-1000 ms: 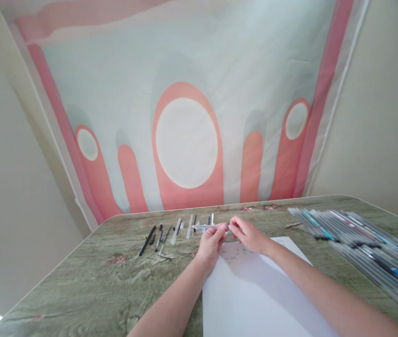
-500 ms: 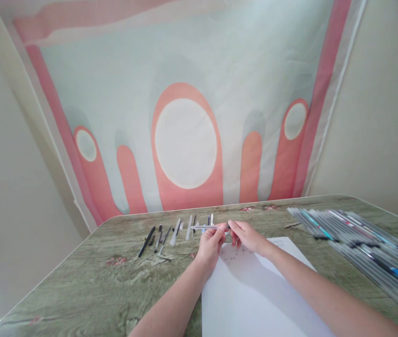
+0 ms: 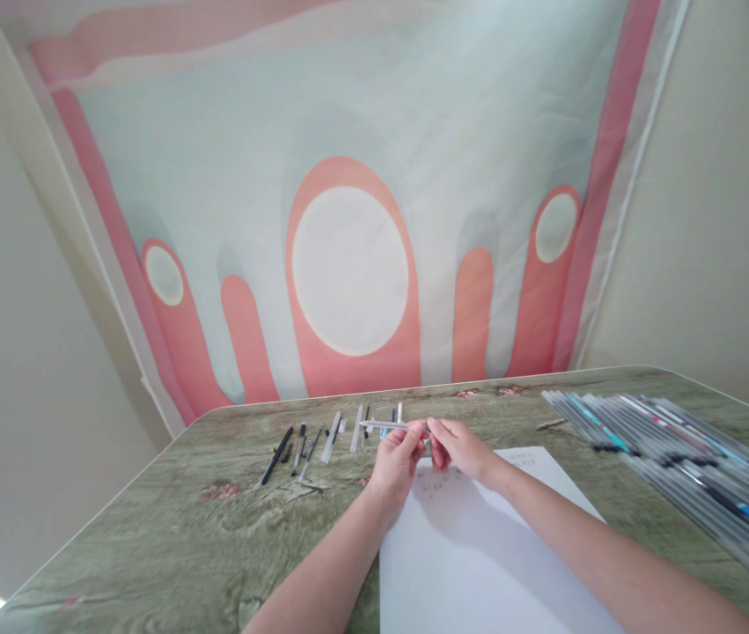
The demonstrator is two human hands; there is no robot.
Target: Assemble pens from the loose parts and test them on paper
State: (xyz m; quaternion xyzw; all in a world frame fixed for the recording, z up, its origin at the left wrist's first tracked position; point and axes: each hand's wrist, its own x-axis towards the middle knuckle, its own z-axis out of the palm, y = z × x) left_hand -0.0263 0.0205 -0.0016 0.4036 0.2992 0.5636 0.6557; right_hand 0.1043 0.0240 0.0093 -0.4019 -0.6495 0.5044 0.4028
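Above the top edge of a white sheet of paper (image 3: 480,563), my left hand (image 3: 397,458) pinches a slim, pale translucent pen (image 3: 382,425). One end of the pen points left, past the thumb. My right hand (image 3: 458,447) is closed by the other end, thumb and forefinger pinched on a small dark part there, mostly hidden by the fingers. The two hands nearly touch. Small dark handwritten marks show on the paper under them. Just beyond the left hand lie loose pen parts, among them a clear barrel (image 3: 356,430).
Left of the hands lie a black pen (image 3: 276,456) and several short dark and clear pieces. Many grey pens with dark ends (image 3: 651,431) lie in rows at the right of the wood-patterned table (image 3: 169,528). A pink and pale-green cloth (image 3: 348,114) hangs behind.
My right fingers have drawn slightly closer to my left hand, covering more of the pen's dark end. The pen stays held in nearly the same place.
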